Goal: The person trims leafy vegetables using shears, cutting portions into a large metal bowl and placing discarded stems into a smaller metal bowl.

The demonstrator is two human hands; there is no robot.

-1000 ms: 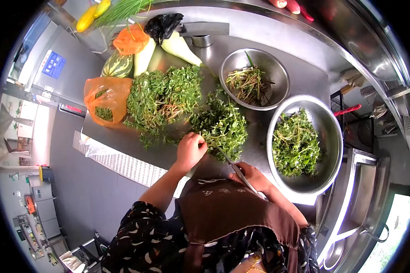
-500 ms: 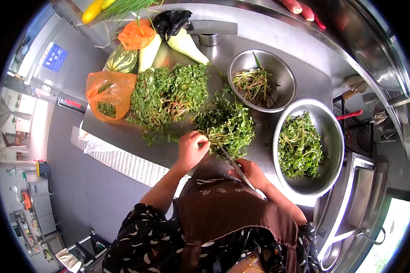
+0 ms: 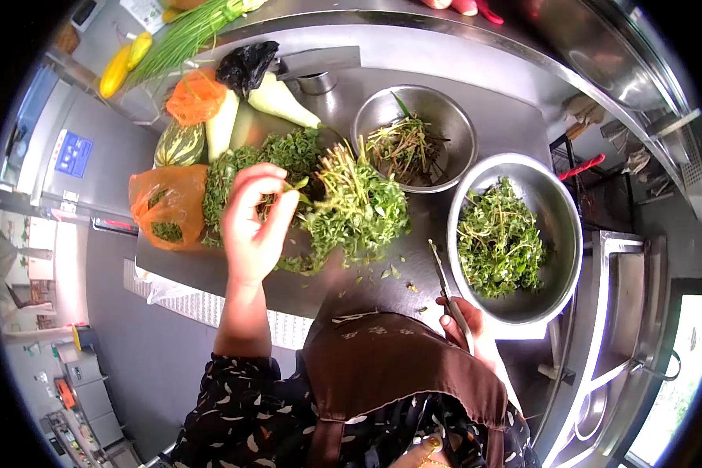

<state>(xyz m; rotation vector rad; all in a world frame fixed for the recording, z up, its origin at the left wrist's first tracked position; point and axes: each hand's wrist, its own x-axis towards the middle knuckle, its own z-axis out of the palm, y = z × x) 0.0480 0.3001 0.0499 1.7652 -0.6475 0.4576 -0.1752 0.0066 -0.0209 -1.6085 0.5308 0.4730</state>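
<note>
My left hand (image 3: 257, 222) is raised over the counter, its thumb and fingers pinched on a small green sprig (image 3: 298, 189). Just right of it, a bunch of leafy greens (image 3: 359, 207) shows its pale stems pointing up and away, slightly blurred; my hand is apart from it. Behind my left hand lies a larger heap of greens (image 3: 292, 148), partly hidden. Low on the right, my right hand (image 3: 468, 324) is closed around a narrow metal knife (image 3: 442, 269), seen nearly edge-on, its tip pointing away from me.
Trimmed stems fill part of a steel bowl (image 3: 464, 132). A bigger steel bowl (image 3: 573, 234) holds leafy greens. An orange bag (image 3: 144, 191), a striped squash (image 3: 179, 146) and pale gourds (image 3: 285, 101) occupy the left and back. Loose leaves (image 3: 391, 271) are scattered on the steel counter (image 3: 366, 292).
My left hand has moved up and left, away from the bunch, whose stems now point upward. My right hand has drawn the knife right and toward me. The view has shifted slightly.
</note>
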